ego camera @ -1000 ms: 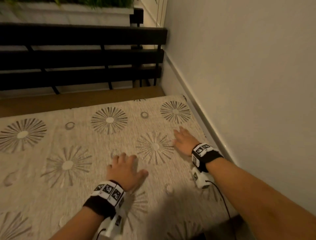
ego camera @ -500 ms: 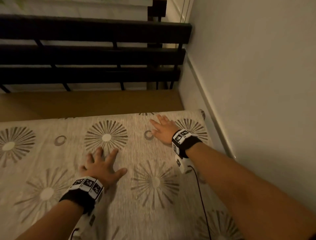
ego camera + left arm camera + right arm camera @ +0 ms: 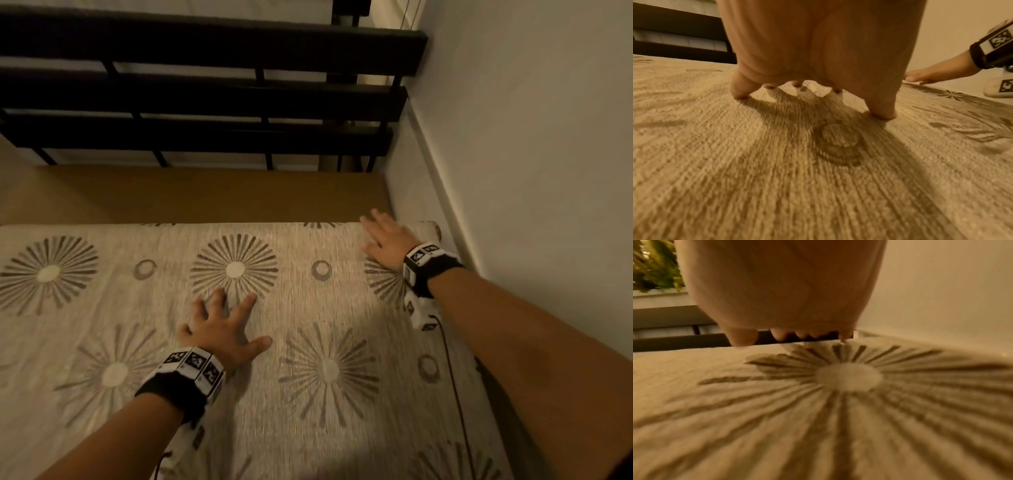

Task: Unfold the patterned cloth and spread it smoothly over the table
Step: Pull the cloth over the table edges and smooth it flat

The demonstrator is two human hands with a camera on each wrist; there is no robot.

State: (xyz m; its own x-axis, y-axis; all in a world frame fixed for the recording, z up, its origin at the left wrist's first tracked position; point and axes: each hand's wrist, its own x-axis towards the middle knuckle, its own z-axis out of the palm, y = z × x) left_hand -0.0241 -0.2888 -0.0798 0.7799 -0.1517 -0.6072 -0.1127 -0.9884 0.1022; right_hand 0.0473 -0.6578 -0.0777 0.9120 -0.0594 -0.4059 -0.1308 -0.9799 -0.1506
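Cloth: the patterned cloth [image 3: 308,394] lies unfolded across the surface, filling the lower two-thirds of the head view; its far edge runs straight across mid-frame, with a small bunched bit at the right end by the wall [image 3: 531,137].
Feel: judged soft, light and limp, with a coarse ribbed weave in both wrist views; likely to drag with a sliding palm rather than slip under it.
Where to hold: for smoothing, flat palms pushing outward; for shifting it, a pinch at the far edge or the bunched corner seems best.
Left hand: the left hand [image 3: 219,329] sits centre-frame, grip released, fingers spread and arched, tips pressing the cloth, palm raised.
Right hand: the right hand [image 3: 387,240] lies at the far right corner, grip released, fingers nearly straight, reaching over the far edge.
Wrinkles: none plain; motion blur hides fine creases.
Counts: one cloth; two hands; two marker wristbands [image 3: 191,366]; three dark slats [image 3: 205,44] in the upper frame; about eight starbursts, some cropped; four clear ring motifs.
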